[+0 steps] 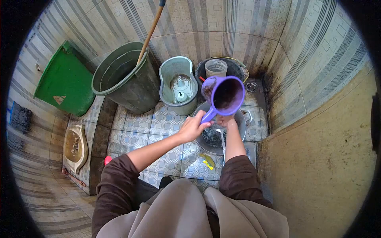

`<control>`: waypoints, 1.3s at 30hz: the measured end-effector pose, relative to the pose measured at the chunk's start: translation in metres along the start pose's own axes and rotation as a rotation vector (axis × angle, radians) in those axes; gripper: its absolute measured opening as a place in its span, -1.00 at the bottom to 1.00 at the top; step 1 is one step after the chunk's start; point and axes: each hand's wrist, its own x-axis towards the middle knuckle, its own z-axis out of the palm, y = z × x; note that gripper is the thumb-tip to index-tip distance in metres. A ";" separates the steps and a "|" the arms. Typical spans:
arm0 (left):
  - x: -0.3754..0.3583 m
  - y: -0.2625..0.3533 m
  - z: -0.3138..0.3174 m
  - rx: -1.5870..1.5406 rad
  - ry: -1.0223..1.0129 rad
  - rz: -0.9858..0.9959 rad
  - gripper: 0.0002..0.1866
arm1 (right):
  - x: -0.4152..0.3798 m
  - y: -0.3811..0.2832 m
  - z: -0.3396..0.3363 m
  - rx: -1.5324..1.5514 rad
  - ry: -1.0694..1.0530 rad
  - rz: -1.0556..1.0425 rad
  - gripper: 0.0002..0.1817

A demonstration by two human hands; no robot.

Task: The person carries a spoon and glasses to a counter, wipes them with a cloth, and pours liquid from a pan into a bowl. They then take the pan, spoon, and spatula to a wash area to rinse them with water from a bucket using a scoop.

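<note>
My left hand point(192, 127) is wrapped round the handle of a purple water dipper point(241, 95). The dipper is tilted, its open mouth turned up toward me and its inside dark. Just below it, my right hand point(225, 120) is over a round metal pot point(241, 134); the dipper's rim covers most of its fingers, so their grip does not show. A clear, blurred patch that looks like water lies beside that hand. Inside the pot are dark contents and a metal spoon-like utensil point(222, 139) with its handle leaning over the near rim.
Behind the pot stands a black bucket point(237, 68) with a grey cup point(216, 67) in it. To its left are a grey-green tub point(186, 106), a large bin point(137, 93) with a wooden stick, and a green bucket point(67, 83). A yellow packet point(207, 160) lies on the tiles.
</note>
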 end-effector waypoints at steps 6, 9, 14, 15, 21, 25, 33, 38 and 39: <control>0.044 -0.027 0.053 -1.347 -0.098 0.087 -0.63 | -0.021 -0.010 0.032 -0.250 -0.027 -0.091 -0.79; 0.066 -0.019 0.069 -1.290 0.018 -0.048 -0.70 | -0.005 -0.003 0.030 0.023 0.089 -0.228 -0.80; 0.083 -0.005 0.079 -1.362 0.075 -0.323 -0.81 | -0.013 -0.003 0.027 -0.020 0.138 -0.278 -0.74; 0.086 -0.009 0.086 -1.365 0.077 -0.326 -0.81 | -0.013 -0.003 0.029 -0.023 0.138 -0.274 -0.74; 0.099 -0.067 0.143 -1.050 0.309 -0.234 -0.78 | 0.063 0.018 0.008 0.403 0.207 -0.030 -0.75; 0.082 -0.092 0.131 -0.399 0.327 -0.256 -0.72 | 0.009 0.003 0.034 0.349 0.053 -0.041 -0.87; 0.024 -0.080 -0.017 -0.238 0.384 -0.359 -0.66 | 0.009 0.004 0.054 -0.049 0.085 -0.233 -0.71; -0.026 -0.122 -0.153 -0.194 0.755 -0.250 -0.63 | 0.043 0.028 0.070 -1.206 0.160 -0.601 -0.80; -0.032 -0.140 -0.174 -0.160 0.807 -0.261 -0.62 | 0.033 0.030 0.089 -1.244 0.041 -0.587 -0.83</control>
